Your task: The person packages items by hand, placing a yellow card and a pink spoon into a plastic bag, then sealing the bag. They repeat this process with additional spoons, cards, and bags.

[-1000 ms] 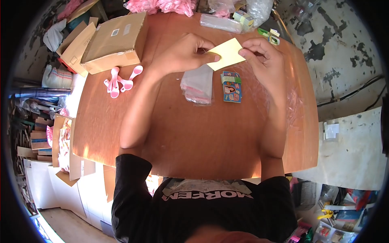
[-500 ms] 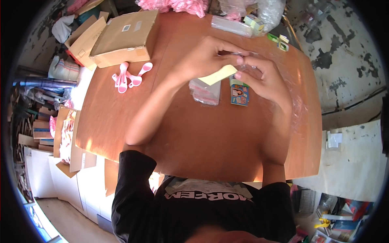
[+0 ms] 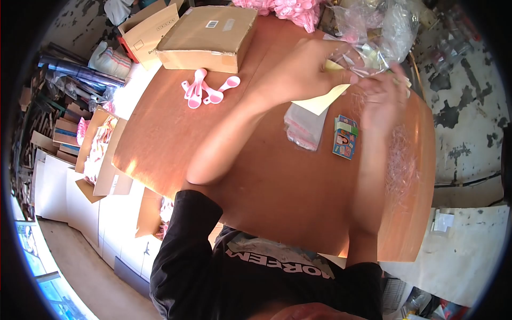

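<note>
My left hand is closed around yellow paper, whose lower part sticks out below the fingers. Crinkled clear plastic film shows just beyond this hand and over the tips of my right hand. Motion smears the right fingers, which hover beside the film. Below the hands, a stack of clear plastic bags lies on the table. Right of it is a small bundle of blue printed cards with a pale green band. Pink scoops lie in a cluster to the left.
A closed cardboard box stands at the table's far left. Pink items in plastic and a clear plastic heap sit along the far edge. Thin clear plastic scraps lie on the right. An open carton stands left of the table.
My view has turned, so the table appears shifted right. The hands have moved farther away, uncovering the card bundle. More yellow paper and clear film show, and the right fingers have become blurred.
</note>
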Available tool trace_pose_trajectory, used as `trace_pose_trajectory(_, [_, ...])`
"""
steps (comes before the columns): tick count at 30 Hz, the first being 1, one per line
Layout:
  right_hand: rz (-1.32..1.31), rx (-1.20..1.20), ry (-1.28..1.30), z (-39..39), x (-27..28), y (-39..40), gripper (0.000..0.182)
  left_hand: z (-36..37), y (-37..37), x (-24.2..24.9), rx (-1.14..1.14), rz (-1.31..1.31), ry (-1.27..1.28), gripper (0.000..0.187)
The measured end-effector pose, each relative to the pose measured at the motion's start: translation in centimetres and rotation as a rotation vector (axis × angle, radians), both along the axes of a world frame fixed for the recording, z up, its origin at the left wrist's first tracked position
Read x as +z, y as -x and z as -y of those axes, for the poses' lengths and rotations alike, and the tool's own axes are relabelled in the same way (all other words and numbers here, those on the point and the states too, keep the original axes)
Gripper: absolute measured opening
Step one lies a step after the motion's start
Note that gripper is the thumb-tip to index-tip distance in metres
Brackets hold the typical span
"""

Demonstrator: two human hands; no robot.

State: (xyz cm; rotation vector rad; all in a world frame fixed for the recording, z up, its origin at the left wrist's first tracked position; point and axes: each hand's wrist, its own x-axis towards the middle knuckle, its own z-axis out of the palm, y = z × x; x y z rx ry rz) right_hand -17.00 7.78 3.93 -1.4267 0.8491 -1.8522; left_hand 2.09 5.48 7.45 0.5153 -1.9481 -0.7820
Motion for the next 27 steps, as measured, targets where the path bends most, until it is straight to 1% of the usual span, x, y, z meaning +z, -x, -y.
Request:
trace_pose_trajectory(1, [0.089, -0.105, -0.069, 1.7, -1.9, -0.7, 0.035, -0.1, 0.0, -0.1, 0.002, -0.006, 0.004, 0.025])
trace_pose_trajectory(2, [-0.219, -0.242, -0.124, 4.4, -6.3, -1.3, 0.036, -0.2, -0.1, 0.0, -0.022, -0.043, 0.027, 0.025])
trace_pose_trajectory(3, [-0.226, -0.235, -0.112, 5.0, -7.7, -3.1, 0.036, -0.3, -0.2, 0.2, -0.043, -0.079, 0.053, 0.025])
trace_pose_trajectory(4, [-0.283, 0.07, -0.167, 5.3, -8.7, -5.9, 0.031, -0.9, -0.3, 0.6, -0.051, -0.062, -0.022, 0.024])
trace_pose_trajectory(5, [-0.336, 0.378, -0.221, 5.6, -10.0, -8.6, 0.027, -1.2, -0.4, 1.0, -0.076, -0.001, -0.021, 0.026])
trace_pose_trajectory(7, [-0.726, 0.345, 0.077, 7.3, -12.9, -12.7, 0.026, -0.6, 0.0, 0.3, -0.139, -0.067, 0.061, 0.029])
trace_pose_trajectory(9, [-0.983, 0.345, 0.17, 6.8, -9.7, -16.6, 0.028, -0.5, -0.1, 0.3, -0.137, -0.071, 0.065, 0.029])
trace_pose_trajectory(10, [-0.986, 0.349, 0.174, 7.6, -10.7, -18.2, 0.028, -0.5, -0.2, 0.4, -0.149, -0.074, 0.067, 0.03])
trace_pose_trajectory(12, [-1.045, 0.246, 0.435, 9.7, -13.5, -20.5, 0.036, -0.7, -0.6, 0.6, -0.145, -0.068, 0.066, 0.029])
trace_pose_trajectory(13, [-1.049, 0.247, 0.438, 9.6, -13.0, -20.9, 0.036, -0.7, -0.7, 0.8, -0.147, -0.06, 0.064, 0.029])
trace_pose_trajectory(15, [-1.445, 0.336, 0.369, 9.0, -10.8, -21.3, 0.042, -0.5, -0.6, 0.7, -0.152, -0.103, 0.06, 0.026])
trace_pose_trajectory(16, [-1.45, 0.334, 0.366, 8.4, -9.7, -21.3, 0.042, -0.5, -0.6, 0.5, -0.161, -0.14, 0.048, 0.023])
trace_pose_trajectory(18, [-1.699, 0.281, 0.373, 7.2, -8.2, -21.1, 0.044, -0.6, -0.6, 0.5, -0.169, -0.141, 0.027, 0.023])
trace_pose_trajectory(20, [-1.757, 0.229, 0.32, 6.7, -8.5, -20.2, 0.043, -0.6, -0.8, 0.6, -0.179, -0.14, 0.011, 0.023])
trace_pose_trajectory(22, [-1.812, 0.17, 0.266, 6.4, -8.9, -18.6, 0.042, -0.7, -0.9, 0.8, -0.153, -0.083, -0.004, 0.026])
trace_pose_trajectory(24, [-1.579, 0.299, -0.253, 6.3, -9.4, -15.7, 0.04, -0.6, -0.7, 0.6, -0.157, -0.096, 0.016, 0.027])
trace_pose_trajectory(25, [-1.388, 0.287, -0.148, 4.9, -10.7, -13.7, 0.042, -0.6, -0.6, 0.6, -0.153, -0.106, 0.029, 0.029])
trace_pose_trajectory(26, [-1.196, 0.272, -0.045, 3.2, -10.5, -12.0, 0.045, -0.7, -0.5, 0.6, -0.162, -0.105, 0.033, 0.029])
trace_pose_trajectory(27, [-1.244, 0.292, 0.007, 3.5, -8.8, -9.3, 0.047, -0.9, -0.5, 0.6, -0.144, -0.075, 0.034, 0.03])
